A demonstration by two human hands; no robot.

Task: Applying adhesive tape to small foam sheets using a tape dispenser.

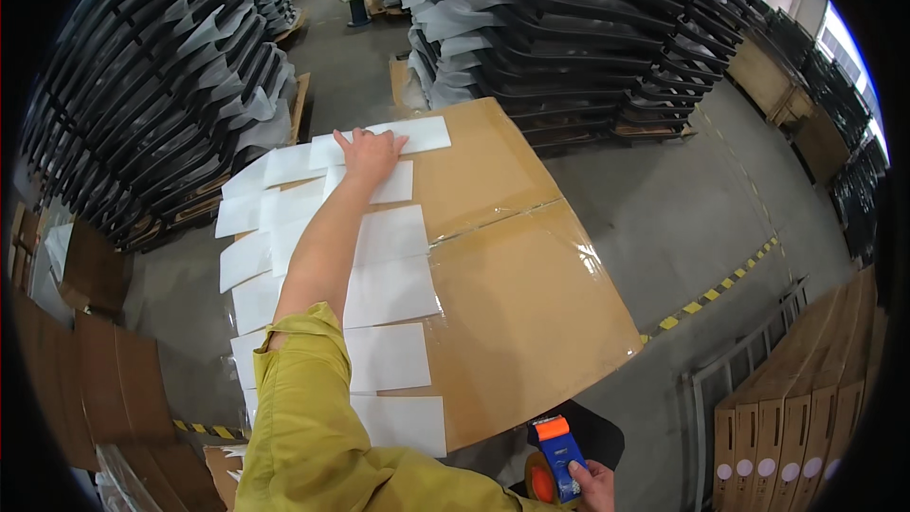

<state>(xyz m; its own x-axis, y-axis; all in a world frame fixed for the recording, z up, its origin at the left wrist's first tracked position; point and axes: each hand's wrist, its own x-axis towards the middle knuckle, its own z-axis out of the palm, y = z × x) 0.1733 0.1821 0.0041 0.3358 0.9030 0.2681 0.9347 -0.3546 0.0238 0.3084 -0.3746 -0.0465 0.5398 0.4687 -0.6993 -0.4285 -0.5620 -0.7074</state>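
Note:
My left hand (372, 157) reaches to the far part of a brown cardboard sheet (531, 294). Its fingers are spread over a white rectangular sheet (428, 133) at the far edge, pressing on it. Overlapping white sheets (389, 356) cover the left half of the cardboard; my forearm in a yellow-green sleeve hides some of them. Low at the right, beside the cardboard's near edge, my right hand (595, 485) grips a blue tape dispenser (561, 455) with an orange top and a roll of brownish tape. Part of the right hand is cut off by the lower edge.
Tall stacks of black curved frames (569, 28) with white wrapping stand beyond the cardboard, with more frames (142, 85) at left. Flat brown cartons (791, 417) lean on a metal rack at lower right. Yellow-black tape (711, 294) marks the grey floor.

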